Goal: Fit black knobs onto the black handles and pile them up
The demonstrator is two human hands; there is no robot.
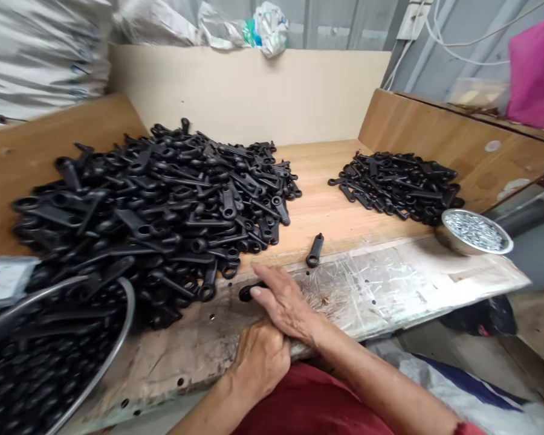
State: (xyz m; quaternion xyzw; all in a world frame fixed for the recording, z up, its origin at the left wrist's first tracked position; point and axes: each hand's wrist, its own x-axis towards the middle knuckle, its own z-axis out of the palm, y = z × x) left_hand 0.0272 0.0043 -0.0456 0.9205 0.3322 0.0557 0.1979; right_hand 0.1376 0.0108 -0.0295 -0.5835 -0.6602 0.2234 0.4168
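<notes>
My right hand (284, 299) lies palm down near the bench's front edge, fingers stretched forward and thumb apart. A black lever-like part with a ring end (246, 293) shows between its thumb and fingers, partly covered; a firm grip cannot be made out. Just below, my left hand (263, 350) is curled into a fist against the right wrist, hiding whatever is in it. A single black part with a ring end (315, 251) lies on the wood beyond my right hand. To the left rises a large heap of similar black parts (176, 199).
A smaller pile of black parts (401, 184) is at the back right. Beside it stands a metal bowl (476, 232) of small shiny pieces. A metal-rimmed container (129, 314) with small dark pieces occupies the front left. Boards (254, 90) wall the bench (367, 290).
</notes>
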